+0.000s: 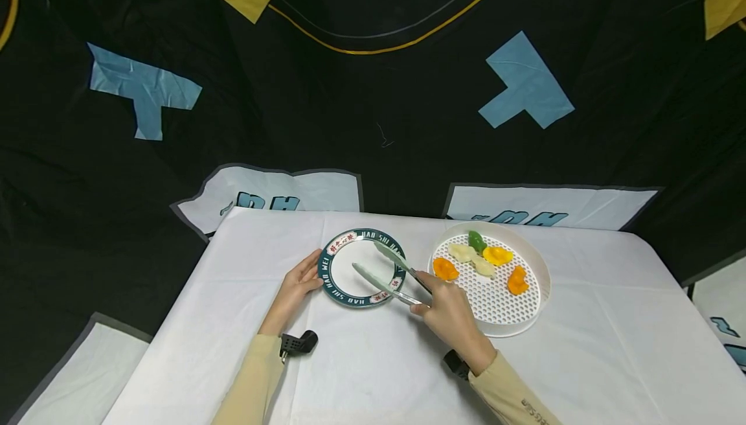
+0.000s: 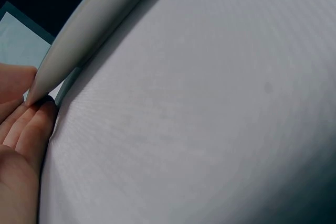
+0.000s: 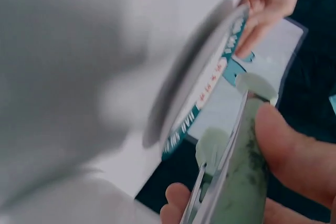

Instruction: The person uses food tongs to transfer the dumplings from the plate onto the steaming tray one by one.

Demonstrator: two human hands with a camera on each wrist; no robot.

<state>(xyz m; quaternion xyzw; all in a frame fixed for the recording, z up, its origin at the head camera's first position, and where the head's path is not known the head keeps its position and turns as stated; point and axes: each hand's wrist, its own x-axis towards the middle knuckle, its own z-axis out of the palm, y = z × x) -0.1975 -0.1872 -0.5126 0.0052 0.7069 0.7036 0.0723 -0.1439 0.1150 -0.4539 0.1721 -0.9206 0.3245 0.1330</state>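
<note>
A round plate (image 1: 345, 268) with a dark green lettered rim appears in the middle of the head view. My left hand (image 1: 296, 287) pinches its left edge, thumb above and fingers beneath in the left wrist view. My right hand (image 1: 453, 313) grips tongs (image 1: 397, 260) with pale green tips and a speckled green handle (image 3: 242, 166). Their two tips are spread over the plate, nothing between them. To the right, a round white perforated tray (image 1: 544, 282) carries several dumpling-shaped pieces: orange (image 1: 517, 280), yellow (image 1: 497, 256), cream (image 1: 462, 252) and green (image 1: 476, 241).
White cloth (image 1: 606, 321) covers the table. Behind its far edge hangs a black backdrop (image 1: 373, 120) with blue, yellow and white patches. A black wrist device (image 1: 298, 344) sits at the left cuff, another (image 1: 456, 364) at the right.
</note>
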